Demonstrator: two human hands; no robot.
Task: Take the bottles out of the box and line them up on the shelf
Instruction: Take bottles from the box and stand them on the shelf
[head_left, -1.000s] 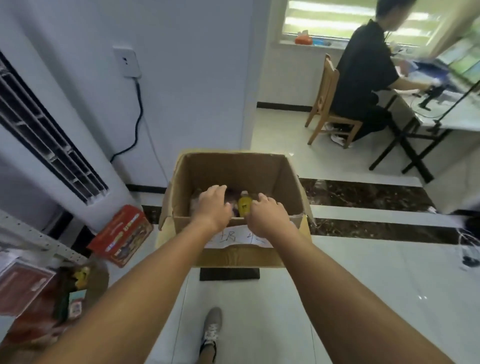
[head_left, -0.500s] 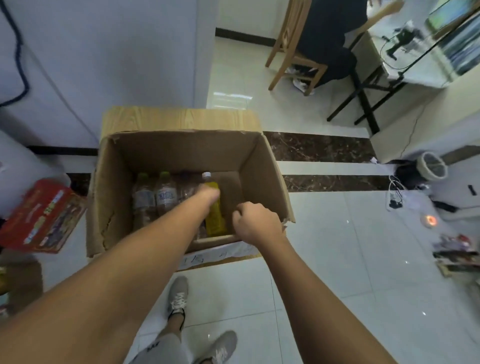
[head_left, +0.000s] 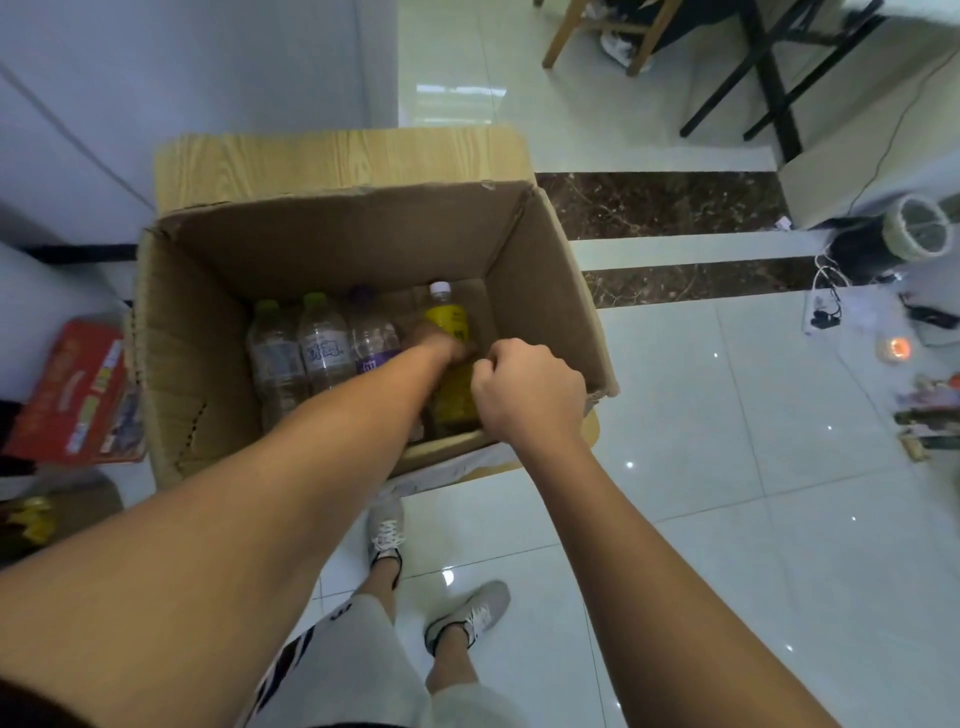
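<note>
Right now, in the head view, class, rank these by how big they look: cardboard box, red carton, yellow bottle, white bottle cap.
1. cardboard box
2. red carton, though cut off at the frame edge
3. yellow bottle, only partly visible
4. white bottle cap

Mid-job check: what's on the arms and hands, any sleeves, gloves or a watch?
Both forearms are bare; no sleeves in view. The left hand and right hand wear no gloves, and no watch, band or ring shows.
</note>
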